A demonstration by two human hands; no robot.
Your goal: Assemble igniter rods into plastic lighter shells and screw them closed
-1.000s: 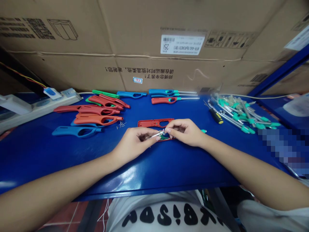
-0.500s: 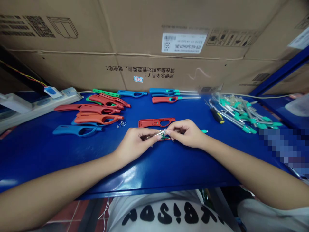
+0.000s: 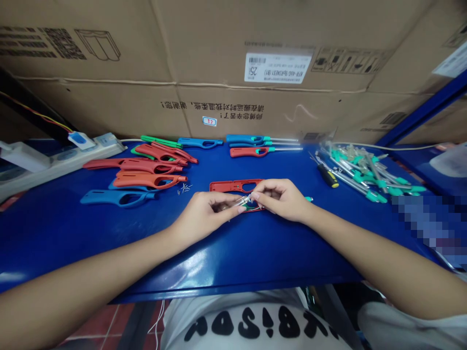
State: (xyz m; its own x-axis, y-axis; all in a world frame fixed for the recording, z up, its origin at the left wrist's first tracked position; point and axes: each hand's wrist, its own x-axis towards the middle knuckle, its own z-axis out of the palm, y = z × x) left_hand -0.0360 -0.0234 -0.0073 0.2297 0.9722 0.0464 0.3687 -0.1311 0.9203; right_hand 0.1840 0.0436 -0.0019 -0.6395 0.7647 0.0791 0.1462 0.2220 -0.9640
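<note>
My left hand is closed around a small clear tank, the kind found inside a gas lighter. Thumb and fingertips of my right hand pinch at the tank's right end, where a small pale part shows. Just under both hands lies a red lighter half shell, mostly hidden, with green inside it. A teal tip sticks out beyond my right hand. Behind them rests another red half shell, its hollow side up.
Red, blue and green lighter shells pile up on the left, beside small screws. At the back are lighters with metal tubes. On the right, a screwdriver lies by metal tubes with teal ends. A power strip borders the left.
My right fingertips have shifted very slightly at the end of the clear tank. Both hands otherwise keep their place, and the view has moved a little.
</note>
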